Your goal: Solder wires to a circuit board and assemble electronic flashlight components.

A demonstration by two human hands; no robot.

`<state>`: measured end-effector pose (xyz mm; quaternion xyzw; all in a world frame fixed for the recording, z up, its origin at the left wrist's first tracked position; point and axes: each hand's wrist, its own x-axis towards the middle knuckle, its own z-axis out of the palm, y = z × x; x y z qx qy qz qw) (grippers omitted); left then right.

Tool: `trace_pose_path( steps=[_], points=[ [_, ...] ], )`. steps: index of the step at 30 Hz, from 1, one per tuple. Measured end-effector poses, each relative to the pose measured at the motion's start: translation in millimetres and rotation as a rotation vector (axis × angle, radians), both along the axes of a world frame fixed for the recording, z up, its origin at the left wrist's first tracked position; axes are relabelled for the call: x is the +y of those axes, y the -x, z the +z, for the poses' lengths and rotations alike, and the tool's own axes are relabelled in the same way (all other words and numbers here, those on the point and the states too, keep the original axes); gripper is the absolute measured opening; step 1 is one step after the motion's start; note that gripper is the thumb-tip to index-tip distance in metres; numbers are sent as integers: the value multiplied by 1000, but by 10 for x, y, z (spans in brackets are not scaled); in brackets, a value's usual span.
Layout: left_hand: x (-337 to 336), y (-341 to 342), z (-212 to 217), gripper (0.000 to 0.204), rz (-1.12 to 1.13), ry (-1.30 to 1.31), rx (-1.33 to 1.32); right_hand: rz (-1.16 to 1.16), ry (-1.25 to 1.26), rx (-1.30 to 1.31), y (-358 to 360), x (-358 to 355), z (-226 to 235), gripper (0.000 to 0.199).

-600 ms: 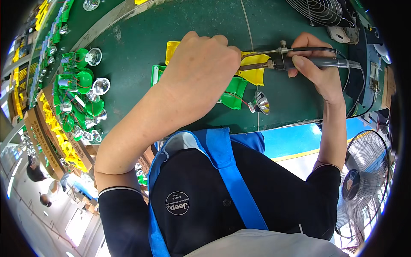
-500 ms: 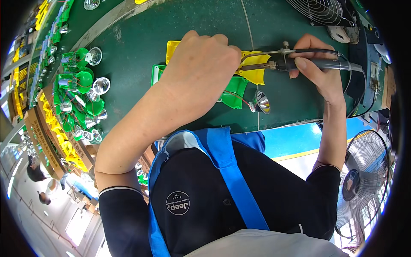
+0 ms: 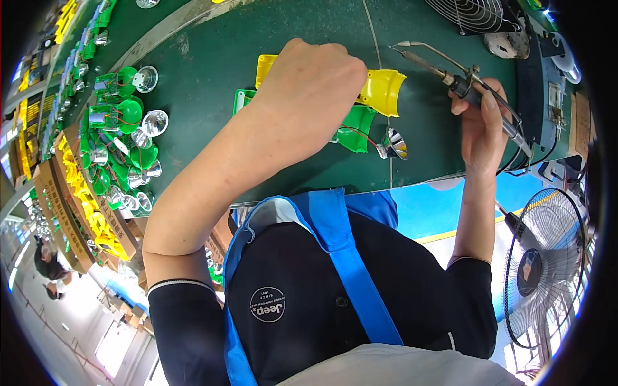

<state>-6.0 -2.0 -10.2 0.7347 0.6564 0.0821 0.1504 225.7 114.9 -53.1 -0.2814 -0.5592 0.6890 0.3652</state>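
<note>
My left hand (image 3: 312, 87) is curled, knuckles up, over a yellow plastic shell (image 3: 383, 93) that sticks out on both sides of it; the fingertips and whatever they pinch are hidden. Partly beneath that hand lies a green shell (image 3: 357, 128), joined by thin red wire to a shiny cone-shaped lamp reflector (image 3: 394, 144). My right hand (image 3: 483, 128) is closed round a soldering iron (image 3: 465, 89) with a thin metal guide tube clamped along it. The iron's tip points up and left, apart from the yellow shell, above the green bench (image 3: 309, 174).
At left, several green lamp shells with reflectors (image 3: 132, 116) lie in a cluster. Beyond the bench's left edge are boxes of yellow parts (image 3: 93, 206). A caged fan (image 3: 473, 14) stands at back right, another fan (image 3: 537, 270) at lower right. Cables trail from the iron.
My right hand has drawn the soldering iron back to the right, its tip leaving the yellow shell and tilting upward. The left hand stays over the shells.
</note>
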Motion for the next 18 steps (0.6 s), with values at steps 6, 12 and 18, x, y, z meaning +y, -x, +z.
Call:
trace_pose_path(
  steps=[6, 12, 18],
  points=[
    [-16, 19, -19, 15, -42, -83, -13, -66, -43, 50, -13, -135, -101, 27],
    [-94, 41, 39, 13, -77, -72, -10, -147, 0, 84, 39, -135, -77, 25],
    [-785, 234, 303, 19, 275, -351, 188, -120, -18, 107, -69, -198, -142, 25]
  ],
)
